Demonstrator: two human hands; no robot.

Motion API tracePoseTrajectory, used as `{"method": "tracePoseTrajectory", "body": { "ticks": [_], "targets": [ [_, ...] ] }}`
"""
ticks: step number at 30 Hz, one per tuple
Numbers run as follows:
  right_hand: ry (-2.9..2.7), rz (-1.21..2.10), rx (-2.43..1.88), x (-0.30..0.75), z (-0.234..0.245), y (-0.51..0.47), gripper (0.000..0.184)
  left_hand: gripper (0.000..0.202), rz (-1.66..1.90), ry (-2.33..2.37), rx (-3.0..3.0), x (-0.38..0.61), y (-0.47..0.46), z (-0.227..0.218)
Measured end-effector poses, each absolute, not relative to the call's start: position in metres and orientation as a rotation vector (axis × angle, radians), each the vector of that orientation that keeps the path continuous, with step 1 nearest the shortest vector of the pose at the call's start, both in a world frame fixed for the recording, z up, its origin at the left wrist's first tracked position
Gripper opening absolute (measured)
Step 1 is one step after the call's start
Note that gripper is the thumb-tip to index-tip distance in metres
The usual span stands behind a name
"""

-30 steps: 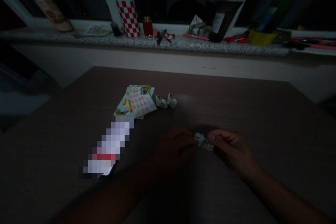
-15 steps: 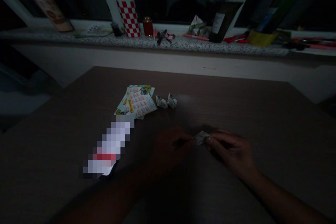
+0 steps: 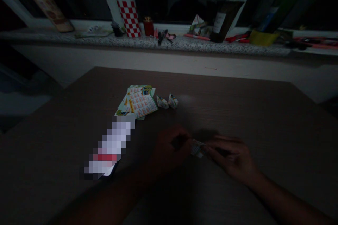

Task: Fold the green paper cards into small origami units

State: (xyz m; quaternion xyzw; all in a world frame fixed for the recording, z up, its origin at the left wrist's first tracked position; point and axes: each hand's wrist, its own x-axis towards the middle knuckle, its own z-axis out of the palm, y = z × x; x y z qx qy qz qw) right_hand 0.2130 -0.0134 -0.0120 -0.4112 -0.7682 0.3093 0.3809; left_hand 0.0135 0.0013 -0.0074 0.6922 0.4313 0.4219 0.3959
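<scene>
Both hands meet low over a dark wooden table (image 3: 250, 102) in dim light. My left hand (image 3: 170, 147) and my right hand (image 3: 232, 156) pinch a small folded piece of printed paper (image 3: 196, 147) between their fingertips, just above the tabletop. Farther back lie two small folded paper shapes (image 3: 167, 102) beside a fanned stack of printed paper sheets (image 3: 137, 103).
A blurred-out flat object (image 3: 109, 147) lies left of my left hand. Behind the table runs a speckled stone sill (image 3: 148, 42) with a red-and-white checked bottle (image 3: 128, 10), a dark wine bottle (image 3: 224, 17), a small red jar (image 3: 148, 26) and scattered pens and clutter.
The folded paper has turned and dropped a little between my fingers. My right hand has flattened and shifted slightly down; my left hand stayed in nearly the same place.
</scene>
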Motion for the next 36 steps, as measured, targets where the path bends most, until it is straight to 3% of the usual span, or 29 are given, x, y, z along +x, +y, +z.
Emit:
{"method": "tracePoseTrajectory", "body": {
  "ticks": [10,22,30,36],
  "targets": [
    [-1.877,0.776,-1.039,0.21,-0.004,-0.015,0.013,0.006,0.911,1.11,1.685,0.014,0.007,-0.007],
    [-1.416,0.94,-1.325,0.216,-0.005,-0.011,0.019,0.01,0.846,1.078,1.622,0.013,0.004,-0.01],
    [-1.509,1.152,-1.13,0.21,-0.007,-0.013,0.015,0.023,0.897,1.055,1.513,0.016,-0.001,-0.008],
    [-1.522,1.275,-0.942,0.213,-0.013,-0.014,0.032,0.02,0.924,0.987,1.31,0.011,0.007,-0.015]
  ]
}}
